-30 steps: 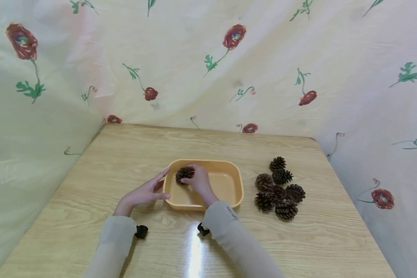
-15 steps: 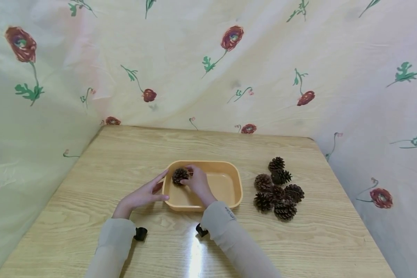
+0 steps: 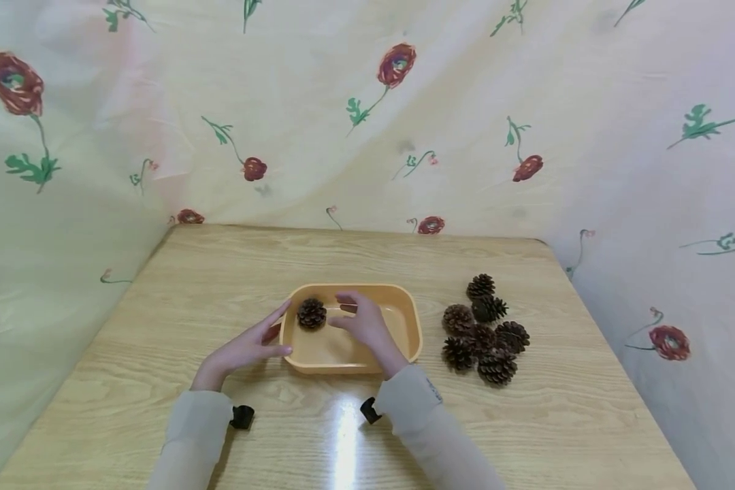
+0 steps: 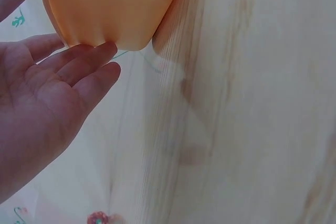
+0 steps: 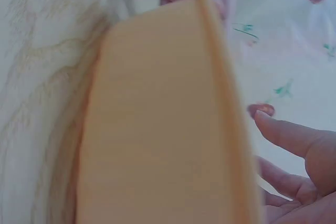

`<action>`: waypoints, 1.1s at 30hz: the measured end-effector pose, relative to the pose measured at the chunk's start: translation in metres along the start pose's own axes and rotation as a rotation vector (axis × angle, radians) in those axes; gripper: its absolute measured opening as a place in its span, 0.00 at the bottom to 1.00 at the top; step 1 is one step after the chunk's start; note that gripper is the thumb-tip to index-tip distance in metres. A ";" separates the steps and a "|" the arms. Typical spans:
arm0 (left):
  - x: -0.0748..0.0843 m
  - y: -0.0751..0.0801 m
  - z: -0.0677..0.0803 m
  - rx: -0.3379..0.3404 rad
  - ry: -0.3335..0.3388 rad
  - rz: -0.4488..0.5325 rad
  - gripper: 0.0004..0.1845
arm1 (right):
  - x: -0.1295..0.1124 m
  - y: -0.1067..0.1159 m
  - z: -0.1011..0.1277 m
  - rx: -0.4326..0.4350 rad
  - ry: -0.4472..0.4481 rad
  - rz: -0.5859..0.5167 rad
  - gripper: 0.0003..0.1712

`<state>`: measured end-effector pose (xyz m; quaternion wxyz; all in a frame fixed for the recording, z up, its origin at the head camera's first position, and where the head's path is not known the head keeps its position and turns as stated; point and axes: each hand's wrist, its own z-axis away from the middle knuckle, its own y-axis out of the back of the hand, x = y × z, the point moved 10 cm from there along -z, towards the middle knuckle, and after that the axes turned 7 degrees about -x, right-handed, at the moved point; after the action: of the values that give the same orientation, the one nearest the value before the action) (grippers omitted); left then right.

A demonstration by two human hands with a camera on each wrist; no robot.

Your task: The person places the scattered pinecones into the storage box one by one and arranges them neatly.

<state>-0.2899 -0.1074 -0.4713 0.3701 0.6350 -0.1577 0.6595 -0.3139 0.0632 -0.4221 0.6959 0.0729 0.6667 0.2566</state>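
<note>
Left arm (image 3: 191,435) and right arm (image 3: 435,425) angled in toward each other

So we've got the left hand (image 3: 245,348) bent inward at the wrist, thumb spread wide from its outstretched fingers. Our right hand (image 3: 367,323) points forward and leftward, thumb and fingers parted in a gentle curve (kind of a lazy C, we'd say).

Pale wood-grain surface (image 3: 220,262), bright glare streak (image 3: 346,442) on its near part, creased off-white cloth (image 3: 318,82) behind and at both sides, printed red blooms (image 3: 396,64), green stems (image 3: 377,99)
</note>
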 end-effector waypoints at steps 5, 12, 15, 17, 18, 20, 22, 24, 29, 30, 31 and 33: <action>0.001 -0.001 0.000 -0.002 -0.020 0.003 0.48 | 0.001 0.020 0.017 0.012 0.001 -0.017 0.28; 0.003 -0.001 0.001 -0.008 -0.026 0.004 0.47 | 0.009 0.043 0.040 0.021 0.036 -0.066 0.26; 0.004 -0.001 0.001 -0.016 -0.029 -0.001 0.48 | 0.017 0.053 0.051 0.020 0.027 -0.025 0.27; 0.004 -0.001 0.000 -0.017 -0.028 -0.011 0.48 | 0.021 0.059 0.059 0.013 0.019 -0.018 0.27; 0.004 -0.001 0.000 -0.018 -0.029 -0.013 0.48 | 0.022 0.062 0.063 0.012 0.017 -0.017 0.28; 0.005 -0.001 0.001 -0.018 -0.033 -0.017 0.48 | 0.026 0.068 0.071 0.014 0.012 -0.017 0.28; 0.006 -0.001 0.001 -0.017 -0.033 -0.014 0.48 | 0.030 0.075 0.078 0.030 0.014 -0.014 0.28; 0.007 -0.001 0.001 -0.016 -0.034 -0.011 0.48 | 0.034 0.082 0.086 0.058 0.019 -0.018 0.27; 0.007 -0.001 0.001 -0.013 -0.034 -0.015 0.48 | 0.043 0.097 0.105 0.126 0.012 -0.068 0.26; 0.007 -0.001 0.001 -0.012 -0.035 -0.017 0.48 | 0.044 0.100 0.108 0.137 0.008 -0.077 0.26; 0.007 -0.001 0.001 -0.013 -0.034 -0.017 0.48 | 0.045 0.103 0.112 0.147 0.005 -0.076 0.26; 0.008 0.000 0.001 -0.014 -0.034 -0.020 0.48 | 0.046 0.108 0.117 0.165 -0.001 -0.058 0.26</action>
<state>-0.2885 -0.1060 -0.4639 0.3784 0.6452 -0.1621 0.6436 -0.2301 0.2050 -0.4031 0.6951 0.1107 0.6870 0.1804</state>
